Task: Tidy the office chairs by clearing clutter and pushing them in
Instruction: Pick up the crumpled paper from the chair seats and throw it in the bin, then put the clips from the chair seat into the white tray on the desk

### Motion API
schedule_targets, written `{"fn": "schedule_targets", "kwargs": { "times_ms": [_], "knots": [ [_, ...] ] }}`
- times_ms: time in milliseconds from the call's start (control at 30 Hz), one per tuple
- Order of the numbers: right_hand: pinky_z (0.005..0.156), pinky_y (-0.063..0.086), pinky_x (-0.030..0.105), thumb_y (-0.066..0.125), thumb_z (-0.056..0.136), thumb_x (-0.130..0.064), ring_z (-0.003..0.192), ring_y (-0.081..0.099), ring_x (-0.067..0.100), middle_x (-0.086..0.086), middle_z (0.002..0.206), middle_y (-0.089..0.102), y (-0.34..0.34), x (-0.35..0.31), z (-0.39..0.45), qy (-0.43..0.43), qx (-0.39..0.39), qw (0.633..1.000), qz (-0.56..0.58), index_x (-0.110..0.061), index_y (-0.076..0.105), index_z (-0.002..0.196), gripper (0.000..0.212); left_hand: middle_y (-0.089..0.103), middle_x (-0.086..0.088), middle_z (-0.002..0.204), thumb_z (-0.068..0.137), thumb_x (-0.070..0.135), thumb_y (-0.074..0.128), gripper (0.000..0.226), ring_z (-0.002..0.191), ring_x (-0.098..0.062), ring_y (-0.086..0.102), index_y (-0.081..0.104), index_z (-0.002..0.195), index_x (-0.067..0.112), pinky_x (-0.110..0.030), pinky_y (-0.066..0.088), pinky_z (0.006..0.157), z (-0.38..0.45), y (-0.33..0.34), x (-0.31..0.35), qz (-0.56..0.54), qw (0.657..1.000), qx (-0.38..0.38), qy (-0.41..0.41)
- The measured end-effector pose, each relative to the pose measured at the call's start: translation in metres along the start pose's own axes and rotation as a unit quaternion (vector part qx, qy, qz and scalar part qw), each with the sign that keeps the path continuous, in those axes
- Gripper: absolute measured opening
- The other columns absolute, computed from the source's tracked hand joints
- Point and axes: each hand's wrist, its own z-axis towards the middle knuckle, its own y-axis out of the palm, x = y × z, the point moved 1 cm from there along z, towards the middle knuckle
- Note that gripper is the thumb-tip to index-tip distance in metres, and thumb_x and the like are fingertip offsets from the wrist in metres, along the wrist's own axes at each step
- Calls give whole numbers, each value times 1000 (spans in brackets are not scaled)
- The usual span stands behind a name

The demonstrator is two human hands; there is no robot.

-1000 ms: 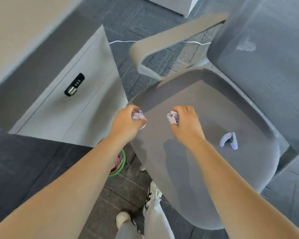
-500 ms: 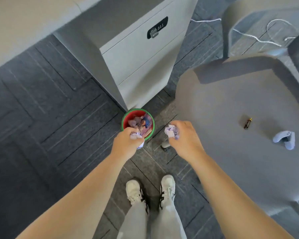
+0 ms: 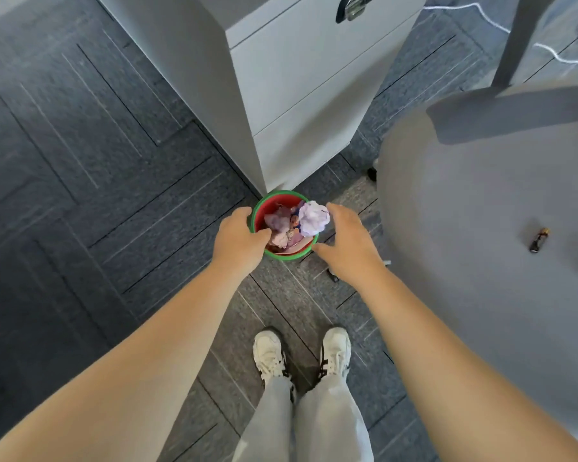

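Head view: left hand (image 3: 239, 240), fingers curled, palm down, over the near-left rim of the bin (image 3: 309, 251); whether it grips anything cannot be told. Right hand (image 3: 346, 243), fingers spread and loose, holding nothing, just right of the bin. Paper ball (image 3: 313, 217), pale lilac, crumpled, free of both hands, over the bin's right side, just left of the right fingers. Bin: small, round, red inside, green rim, on the carpet (image 3: 97, 168) against the cabinet (image 3: 301, 85) corner, already holding crumpled scraps. Chair (image 3: 474, 201): grey seat, right of the bin, armrest far right. Battery (image 3: 538, 240): 1, dark, lying on the seat. Shoes (image 3: 270, 356): 2, white, near the centre.
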Motion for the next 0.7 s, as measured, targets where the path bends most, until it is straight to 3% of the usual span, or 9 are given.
{"fn": "schedule_targets", "kwargs": {
  "times_ms": [67,167,267,367,500,700],
  "knots": [
    [113,26,34,53,91,-8,140,26,28,14,152,24,-1,-2,-1,-3,0,1000,-13,-9,29,142,56,45,-14,140,91,13,51,41,125,-27,45,44,131,7,-35,39,99,-4,-6,-4,11,1000,-2,-4],
    [109,31,34,50,92,-6,133,35,29,16,143,37,-15,1,-13,8,26,999,-21,-5,42,134,43,50,-10,138,92,15,49,37,124,-25,47,47,129,8,-35,39,100,-13,-10,2,23,1000,-11,3],
    [105,34,34,50,92,-9,129,40,28,15,140,41,-42,13,-35,36,52,998,-12,-7,44,133,42,57,-10,129,92,14,50,28,119,-26,51,53,119,8,-33,42,97,-29,-5,29,31,998,-26,38],
    [104,35,33,49,92,-9,128,41,29,15,140,41,-76,34,-59,68,81,994,5,-7,43,134,42,64,-7,107,92,11,49,14,105,-26,55,60,100,11,-16,47,80,-48,11,69,28,994,-62,80],
    [104,35,31,50,91,-8,128,42,29,15,140,41,-123,81,-89,134,138,981,41,-6,45,133,43,58,-10,130,89,12,52,31,119,-25,53,55,120,8,-32,40,98,-69,55,129,77,980,-98,155],
    [99,39,38,50,90,-6,128,37,31,14,142,36,-171,177,-111,255,233,935,81,-7,38,137,48,52,-8,136,89,15,51,39,123,-26,49,48,128,11,-32,40,98,-88,161,199,166,948,-168,214]
  ]
}}
